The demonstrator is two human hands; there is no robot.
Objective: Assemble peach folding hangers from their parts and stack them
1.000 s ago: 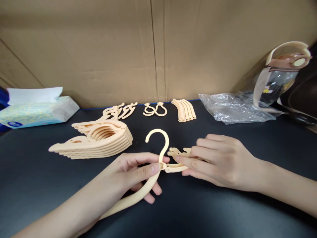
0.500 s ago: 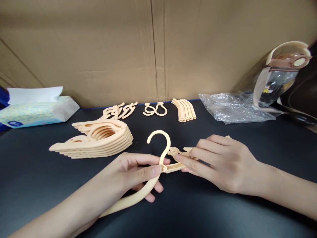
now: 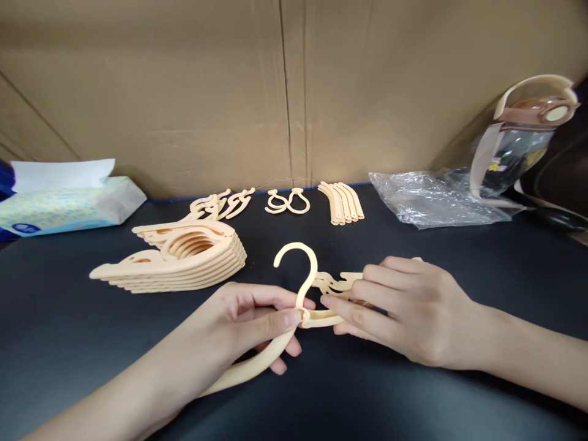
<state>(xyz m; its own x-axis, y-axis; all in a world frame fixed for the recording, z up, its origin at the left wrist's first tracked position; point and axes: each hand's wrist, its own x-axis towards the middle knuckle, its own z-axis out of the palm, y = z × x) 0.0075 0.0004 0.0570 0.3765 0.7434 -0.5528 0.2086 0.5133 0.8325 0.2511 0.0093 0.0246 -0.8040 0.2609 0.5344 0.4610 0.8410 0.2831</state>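
A cream plastic clothes hanger (image 3: 261, 365) is between my two hands, its hook (image 3: 310, 269) standing up from the centre joint. My left hand (image 3: 250, 321) pinches it at that joint, thumb on top, with one curved arm running down to the lower left under the wrist. Over on the right, my right hand (image 3: 408, 309) has its fingers closed round the other arm (image 3: 321, 317), hiding most of it. Behind those fingers more notched cream pieces (image 3: 337, 283) show in part; whether they join the held hanger I cannot tell.
A stack of cream hanger pieces (image 3: 184, 269) lies left. Farther back are several loose hooks (image 3: 220, 203), two more hooks (image 3: 298, 201) and a row of curved strips (image 3: 342, 203). A tissue pack (image 3: 73, 202), clear plastic bag (image 3: 413, 196) and bottle (image 3: 523, 147) stand before the cardboard wall (image 3: 184, 92).
My right hand has tilted a little lower, swinging the hanger's right arm downward at the joint. The left hand keeps its pinch and has barely shifted.
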